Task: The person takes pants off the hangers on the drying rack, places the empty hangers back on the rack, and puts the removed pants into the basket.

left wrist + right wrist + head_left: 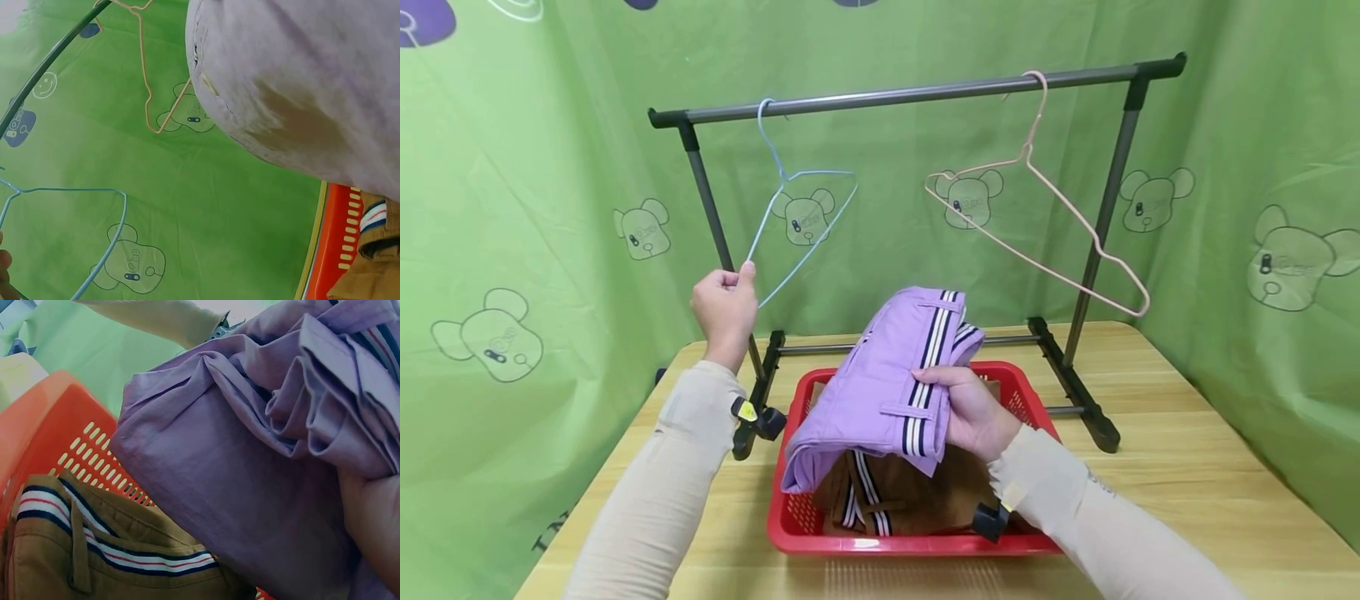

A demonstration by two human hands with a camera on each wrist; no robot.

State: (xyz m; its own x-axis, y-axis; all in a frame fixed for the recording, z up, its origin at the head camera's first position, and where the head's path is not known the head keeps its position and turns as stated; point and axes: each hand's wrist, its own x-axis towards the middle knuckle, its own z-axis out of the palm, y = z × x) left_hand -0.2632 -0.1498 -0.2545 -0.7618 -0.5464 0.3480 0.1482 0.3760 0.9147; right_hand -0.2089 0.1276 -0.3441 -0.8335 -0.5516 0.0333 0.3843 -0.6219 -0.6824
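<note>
My left hand (727, 312) pinches the lower corner of a light blue hanger (805, 265), whose hook sits over the rack's rail. In my right hand (977, 412) is the waistband of a folded pair of purple pants (880, 375), with a navy-and-white striped band and belt loops. The pants hang above a red basket (850, 546). Brown pants (50, 550) with a similar striped waistband lie in that basket, partly hidden under the purple pair. The right wrist view shows the purple cloth bunched in folds beside the hand.
A pink hanger (1060, 196) hangs from the right part of the grey rail (910, 96). The rack's black feet (1075, 396) stand on the wooden table (1180, 467), either side of the basket. Green curtains (1247, 125) with bear prints surround the table.
</note>
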